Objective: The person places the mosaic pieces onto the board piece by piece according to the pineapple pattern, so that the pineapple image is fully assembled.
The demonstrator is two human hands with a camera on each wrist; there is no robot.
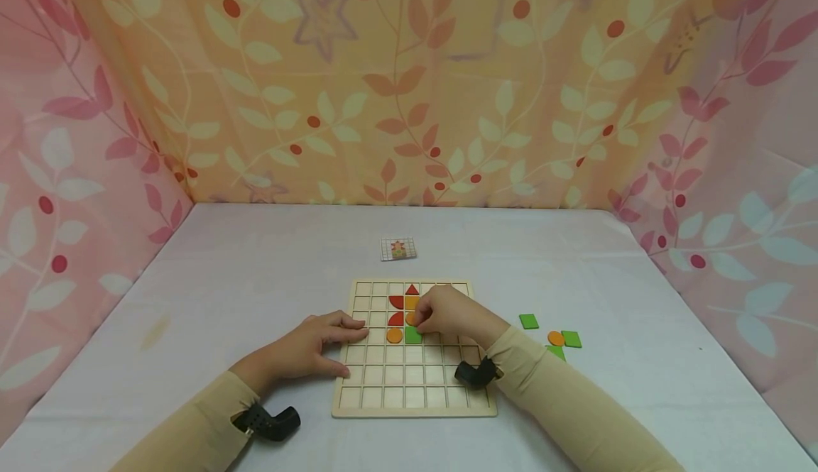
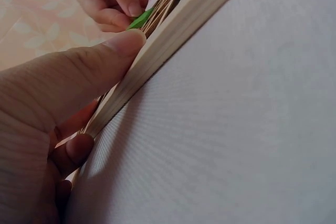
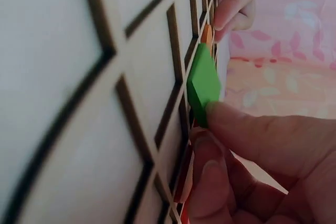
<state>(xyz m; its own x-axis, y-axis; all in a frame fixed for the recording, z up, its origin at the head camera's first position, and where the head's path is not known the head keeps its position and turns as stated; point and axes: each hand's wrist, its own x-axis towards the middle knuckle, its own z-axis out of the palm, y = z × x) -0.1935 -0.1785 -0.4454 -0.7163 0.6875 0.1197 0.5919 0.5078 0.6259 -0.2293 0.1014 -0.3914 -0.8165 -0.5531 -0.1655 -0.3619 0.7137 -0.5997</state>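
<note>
Left hand (image 1: 313,348) at the board's left edge: fingers loosely spread, fingertips on the rim, thumb nearer the bottom corner. No pinch on any piece. A light, steady press there should stop the board (image 1: 383,412) sliding.

On the board, an orange disc (image 1: 395,335) lies just left of the green tile, with red quarters (image 1: 396,319) in the cells above it. A small printed card (image 1: 398,248) lies beyond the far edge.

Green tile (image 1: 413,336) at a cell near mid-board. Right hand (image 1: 456,314) pinches it, thumb and fingertips closed on one corner. From the wrists it looks tilted and proud of the grid; whether any edge is seated I can't tell. Best, I judge: square the sides to the ridges, drop the low edge in, press flat, and keep the knuckles off the neighbours.

Off the right side: loose green squares (image 1: 571,339) and another orange disc (image 1: 557,338).
</note>
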